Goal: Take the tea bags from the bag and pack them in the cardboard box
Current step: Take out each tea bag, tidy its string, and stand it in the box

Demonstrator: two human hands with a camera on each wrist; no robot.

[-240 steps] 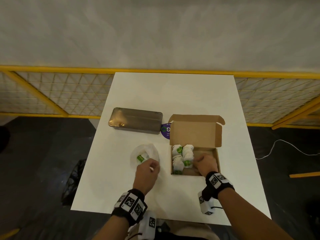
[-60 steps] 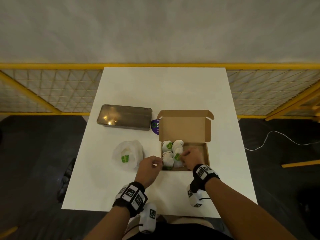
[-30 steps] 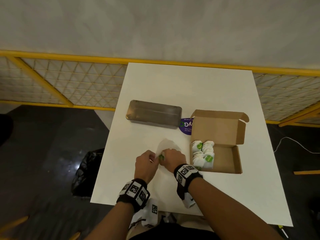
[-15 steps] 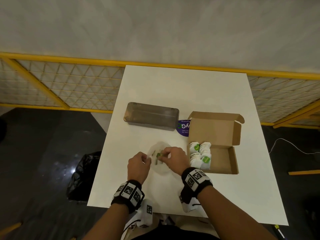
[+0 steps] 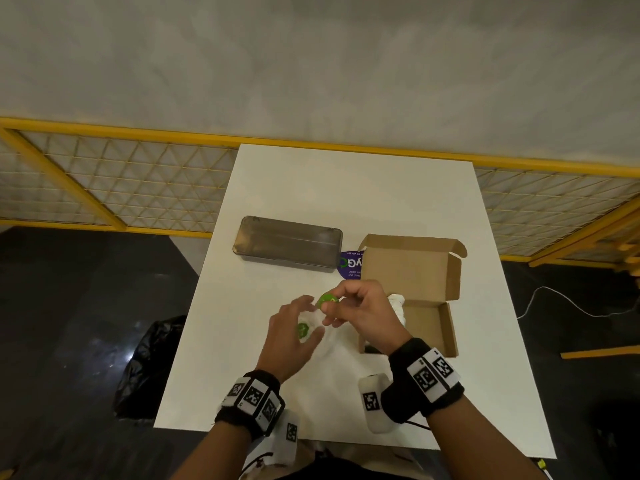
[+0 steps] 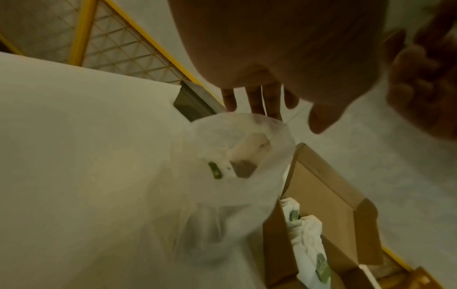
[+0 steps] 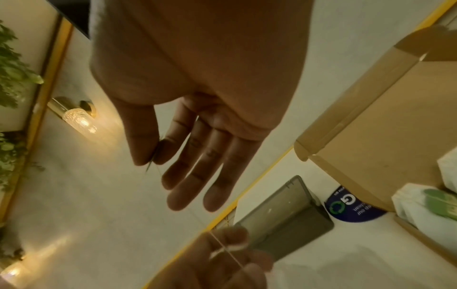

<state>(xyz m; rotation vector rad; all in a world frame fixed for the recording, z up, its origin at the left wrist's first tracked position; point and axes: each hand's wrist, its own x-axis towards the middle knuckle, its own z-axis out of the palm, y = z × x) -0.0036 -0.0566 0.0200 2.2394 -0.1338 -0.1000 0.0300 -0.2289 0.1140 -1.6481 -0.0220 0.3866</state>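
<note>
On the white table point(image 5: 346, 188), the thin plastic bag point(image 5: 332, 344) lies left of the open cardboard box point(image 5: 412, 271). My right hand point(image 5: 332, 306) pinches a tea bag's green tag point(image 5: 326, 300) between thumb and forefinger point(image 7: 170, 148), lifted above the plastic bag. Its string point(image 7: 230, 252) runs down across my left fingers. My left hand point(image 5: 310, 315) hovers over the bag with straight fingers point(image 6: 257, 99) at its rim point(image 6: 237, 117). Another tea bag point(image 6: 243, 167) with a green tag point(image 5: 303, 330) lies inside. Packed tea bags point(image 6: 306, 234) fill the box's left side.
A grey metal tin point(image 5: 287, 244) lies behind the bag, with a purple round sticker point(image 5: 349, 263) between it and the box. A yellow mesh fence point(image 5: 121, 181) runs behind the table. A black bag point(image 5: 149, 368) sits on the floor at left.
My right hand has risen from the bag's mouth with the green tag pinched, drawing the string up. My left hand has let go of the bag's edge and spread its fingers.
</note>
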